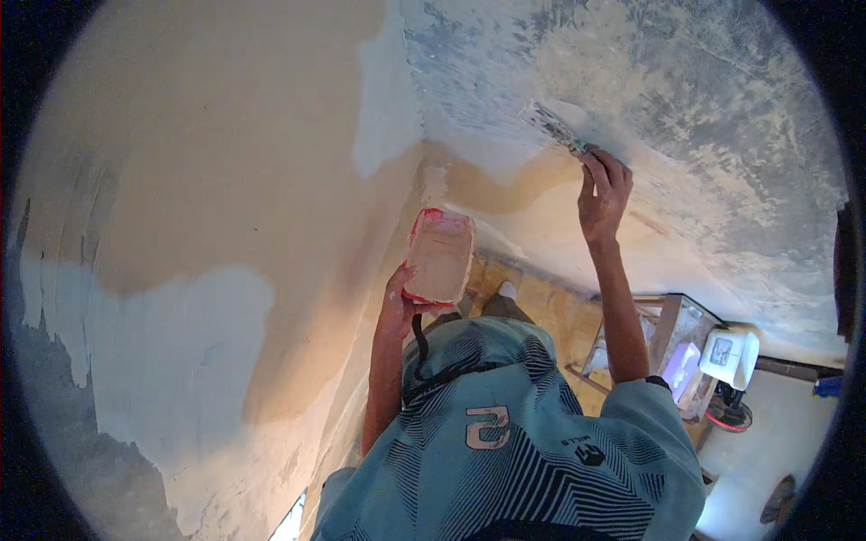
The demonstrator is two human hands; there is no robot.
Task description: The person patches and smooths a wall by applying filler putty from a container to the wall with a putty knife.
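Note:
My left hand [397, 302] is closed around the near left corner of a red-rimmed rectangular tub [442, 257]. Pale beige filler coats the inside of the tub. To the right and farther off, my right hand [604, 194] grips a putty knife [555, 126] by its handle. The smeared blade lies at the grey, patchy wall [704, 99]; whether its whole edge touches cannot be told. Wet-looking pale filler covers part of that wall around the blade.
On the left stands another wall [189, 180] with beige and white patches, meeting the right wall in a corner. A wooden frame or shelf [667, 316] with a white container [731, 356] stands at the lower right. Tan floor [559, 334] shows around my feet.

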